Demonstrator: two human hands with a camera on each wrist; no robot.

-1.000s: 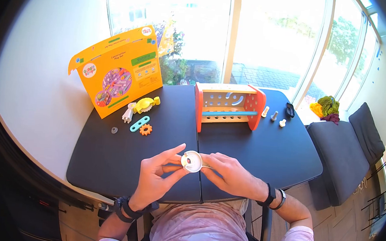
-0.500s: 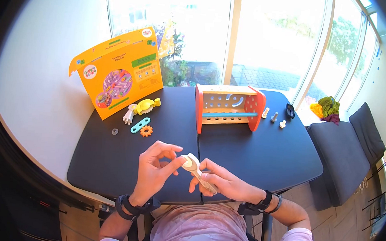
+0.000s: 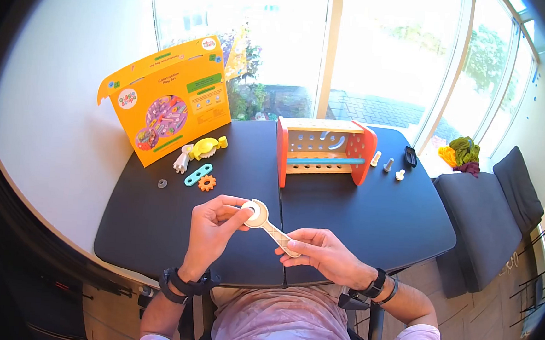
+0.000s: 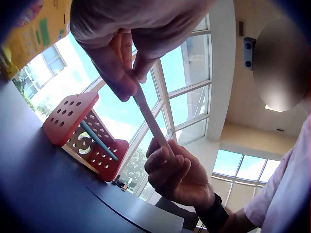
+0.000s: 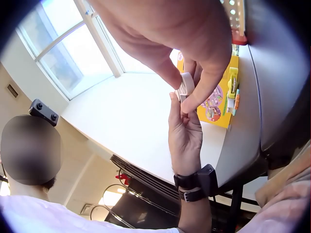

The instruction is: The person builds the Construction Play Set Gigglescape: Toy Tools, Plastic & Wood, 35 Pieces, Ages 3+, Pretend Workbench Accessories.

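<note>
Holding the cream, round-headed, plastic-looking wrench between my left hand and right hand, I'm pinching its head and handle respectively, presumably keeping it from twisting.

Cream wrench has turned broad side into view — right grip now nearer its handle's end.
</note>
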